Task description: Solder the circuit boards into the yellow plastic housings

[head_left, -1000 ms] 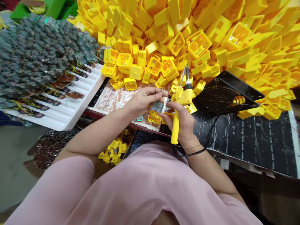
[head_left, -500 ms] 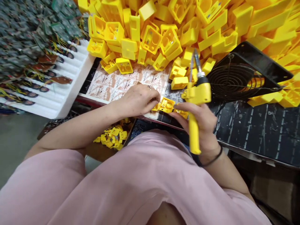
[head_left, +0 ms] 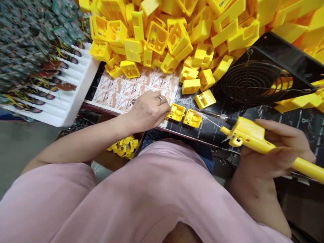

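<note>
In my right hand point(head_left: 275, 145) is a yellow soldering gun point(head_left: 249, 133). Its metal tip and a thin feed tube point left over the bench. Just beyond the tube's end lies an open yellow plastic housing point(head_left: 192, 118), its hollow side up. A second open housing point(head_left: 177, 112) sits to its left, close by the fingertips of my left hand point(head_left: 153, 109). Those fingers are curled together, palm down, with a ring on one. Whatever they pinch is hidden beneath them. A yellow housing with a perforated face point(head_left: 205, 99) rests behind the tip.
Yellow housings point(head_left: 157, 37) are heaped along the back. A black fan point(head_left: 255, 74) stands at the right. Circuit boards with wires point(head_left: 37, 44) fill a white foam tray point(head_left: 78, 91) at left. Printed sheets point(head_left: 118, 84) cover part of the bench. Small yellow parts point(head_left: 124, 147) sit below its edge.
My right hand has moved right, away from the housings, swinging the soldering gun from upright to pointing left. The right-hand open housing is now uncovered. My left hand stays near the same place.
</note>
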Motion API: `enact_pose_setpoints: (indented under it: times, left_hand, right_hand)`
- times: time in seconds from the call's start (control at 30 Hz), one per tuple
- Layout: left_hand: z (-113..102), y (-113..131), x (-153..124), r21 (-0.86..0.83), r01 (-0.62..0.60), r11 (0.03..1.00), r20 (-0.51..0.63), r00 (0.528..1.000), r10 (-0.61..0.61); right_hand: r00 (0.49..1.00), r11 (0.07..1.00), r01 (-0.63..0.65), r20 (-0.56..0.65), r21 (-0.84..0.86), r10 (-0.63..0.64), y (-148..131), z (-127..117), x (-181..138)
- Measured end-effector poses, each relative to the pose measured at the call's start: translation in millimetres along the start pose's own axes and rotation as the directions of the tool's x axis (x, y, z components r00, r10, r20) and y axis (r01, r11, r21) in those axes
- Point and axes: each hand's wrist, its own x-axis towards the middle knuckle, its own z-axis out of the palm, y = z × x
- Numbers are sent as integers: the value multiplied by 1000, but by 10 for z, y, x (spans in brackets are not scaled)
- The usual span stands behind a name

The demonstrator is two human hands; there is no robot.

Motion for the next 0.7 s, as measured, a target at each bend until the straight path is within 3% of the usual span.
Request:
enact_pose_setpoints:
  times: [0.03,0.1,0.17,0.23,0.3,0.43,0.7]
  left_hand:
    - [-2,4,-4,2,12,1000,7,1000,-12]
    - [-2,8,-3,-27,58,998,29,998,-57]
    - [7,10,9,-70,116,991,48,992,-113]
    - [21,13,28,-80,145,986,61,988,-141]
    - [30,18,49,-50,132,990,70,989,-128]
    - [28,30,86,20,81,997,62,995,-82]
    - [40,42,151,64,96,993,87,991,-101]
  right_hand:
    - [998,998,56,-15,20,-56,40,35,7]
    - [982,986,169,83,19,-170,88,58,3]
    - [954,979,203,224,8,-200,92,40,-23]
    - [943,981,196,274,-4,-187,69,20,-54]
    - [931,978,210,304,4,-202,39,26,-73]
    - [846,931,354,394,86,-358,-17,89,-78]
    - [796,914,404,501,-22,-340,-184,147,-111]
